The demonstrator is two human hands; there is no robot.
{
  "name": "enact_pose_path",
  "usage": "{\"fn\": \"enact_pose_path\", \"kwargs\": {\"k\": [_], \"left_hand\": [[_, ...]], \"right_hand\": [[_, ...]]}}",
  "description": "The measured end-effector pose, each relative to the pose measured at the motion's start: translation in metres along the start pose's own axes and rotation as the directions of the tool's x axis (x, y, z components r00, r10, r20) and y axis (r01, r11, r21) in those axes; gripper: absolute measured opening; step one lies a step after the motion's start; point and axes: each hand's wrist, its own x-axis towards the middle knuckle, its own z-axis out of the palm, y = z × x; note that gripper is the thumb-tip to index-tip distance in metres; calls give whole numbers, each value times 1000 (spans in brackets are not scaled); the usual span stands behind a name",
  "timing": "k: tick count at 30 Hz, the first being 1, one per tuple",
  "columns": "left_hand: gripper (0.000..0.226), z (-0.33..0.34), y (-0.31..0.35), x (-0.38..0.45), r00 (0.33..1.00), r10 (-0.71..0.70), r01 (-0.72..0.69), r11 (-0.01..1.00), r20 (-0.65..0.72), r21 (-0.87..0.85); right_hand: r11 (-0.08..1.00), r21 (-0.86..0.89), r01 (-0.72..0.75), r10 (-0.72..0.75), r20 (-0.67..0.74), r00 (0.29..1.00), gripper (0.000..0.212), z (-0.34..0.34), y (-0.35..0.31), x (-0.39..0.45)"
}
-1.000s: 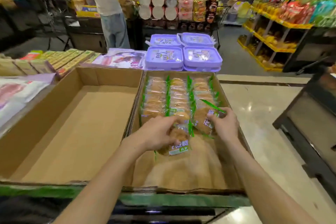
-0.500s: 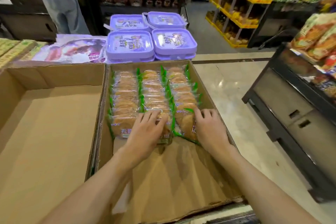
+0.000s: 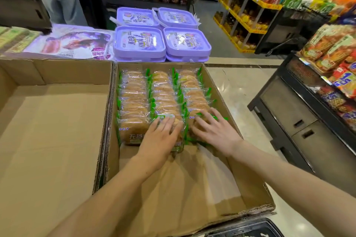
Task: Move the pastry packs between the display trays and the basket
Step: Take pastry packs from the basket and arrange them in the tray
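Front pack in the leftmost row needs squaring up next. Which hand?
Left. The left hand lies flat on the middle row's front pack, right beside the leftmost row's front pack. The right hand presses the rightmost row, across the tray.

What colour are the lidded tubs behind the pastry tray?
Pale purple tubs, with printed labels on the lids; the head view shows them clearly.

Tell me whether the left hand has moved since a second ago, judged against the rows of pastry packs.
Yes. The left hand moved forward, toward the cardboard tray's far end: then it held a loose pack short of the middle row of clear, green-edged pastry packs; now it lies flat on that row's front pack.
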Motion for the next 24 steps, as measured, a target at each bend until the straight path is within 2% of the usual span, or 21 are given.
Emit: {"fn": "enact_pose_path", "kwargs": {"k": [5,10,12,17,24], "left_hand": [[97,1,-1,-1,1000,-4,4,1000,-10,5],[88,-2,1,-1,999,-49,49,999,-1,0],[85,-2,2,-1,998,-59,59,998,27,-7],[87,2,4,0,998,-67,66,998,15,18],[90,2,16,4,995,-96,96,992,-8,88]], "right_hand": [[955,184,-233,255,-105,961,78,-3,4,1],[817,316,-482,537,-113,836,73,3,9,4],[812,325,-484,544,-126,829,74,6,5,6],[851,360,-382,445,-108,889,78,18,-14,8],[827,440,-350,442,-124,889,83,21,-16,10]]}}
